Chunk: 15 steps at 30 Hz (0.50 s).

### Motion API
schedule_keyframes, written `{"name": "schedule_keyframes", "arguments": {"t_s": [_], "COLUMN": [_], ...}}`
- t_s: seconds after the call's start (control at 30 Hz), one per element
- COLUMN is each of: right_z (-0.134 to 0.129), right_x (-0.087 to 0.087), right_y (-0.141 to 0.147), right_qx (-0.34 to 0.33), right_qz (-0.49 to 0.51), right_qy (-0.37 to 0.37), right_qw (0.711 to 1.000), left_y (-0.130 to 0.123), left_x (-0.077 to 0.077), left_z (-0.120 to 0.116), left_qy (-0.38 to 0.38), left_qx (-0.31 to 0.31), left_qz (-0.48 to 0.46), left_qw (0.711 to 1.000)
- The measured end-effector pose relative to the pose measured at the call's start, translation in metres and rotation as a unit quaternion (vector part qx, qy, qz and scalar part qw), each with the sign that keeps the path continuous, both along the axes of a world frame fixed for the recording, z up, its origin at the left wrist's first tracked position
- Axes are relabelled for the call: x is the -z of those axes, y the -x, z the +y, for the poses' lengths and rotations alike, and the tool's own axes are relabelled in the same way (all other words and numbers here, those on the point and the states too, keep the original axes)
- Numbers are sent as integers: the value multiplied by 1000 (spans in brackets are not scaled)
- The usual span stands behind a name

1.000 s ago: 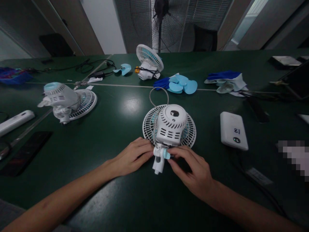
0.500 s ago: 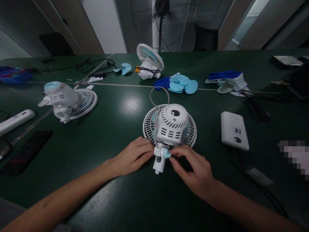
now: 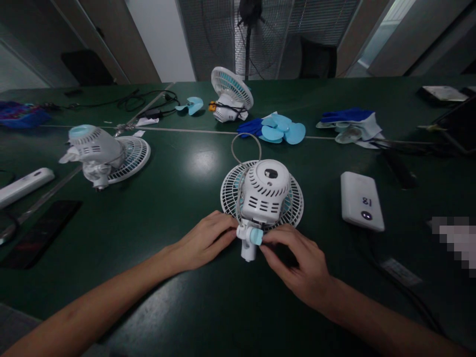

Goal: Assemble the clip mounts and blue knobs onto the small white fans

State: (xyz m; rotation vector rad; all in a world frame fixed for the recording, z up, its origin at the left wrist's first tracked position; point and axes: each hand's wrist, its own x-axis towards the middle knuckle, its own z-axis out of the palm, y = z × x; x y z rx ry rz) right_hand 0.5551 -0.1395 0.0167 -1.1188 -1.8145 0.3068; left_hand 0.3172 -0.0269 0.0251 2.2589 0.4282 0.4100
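A small white fan (image 3: 265,191) lies face down on the green table, its grille flat and its motor housing on top. From the housing's near side sticks out a white neck bracket (image 3: 248,250) with a light blue knob (image 3: 256,236). My right hand (image 3: 297,258) pinches this knob between thumb and forefinger. My left hand (image 3: 208,239) is closed at the bracket's left side, thumb and forefinger against it; the other fingertips are partly hidden. A thin cable loop (image 3: 246,134) rises behind the housing.
Another face-down fan (image 3: 98,151) lies at left, and a third fan (image 3: 231,94) at the back. Light blue fan blades (image 3: 282,129) rest on blue gloves. A white power bank (image 3: 362,201) lies at right, a black phone (image 3: 40,233) at left.
The neck bracket has swung slightly right and now points more straight toward me. The blue knob has turned, showing its broad side. Both hands stay almost in place.
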Motion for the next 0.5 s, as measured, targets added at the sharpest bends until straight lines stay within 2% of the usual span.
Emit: {"name": "schedule_keyframes", "arguments": {"t_s": [0.23, 0.5], "right_z": [1, 1], "right_x": [-2, -3], "right_y": [-1, -2], "right_qx": [-8, 4], "right_qz": [-7, -3], "right_qy": [-11, 19], "right_qw": [1000, 1000], "left_y": [1, 1], "left_x": [-1, -2], "left_z": [0, 2], "left_qy": [6, -10], "left_qx": [0, 4], "left_qz": [-6, -10], "left_qw": [1000, 1000]}}
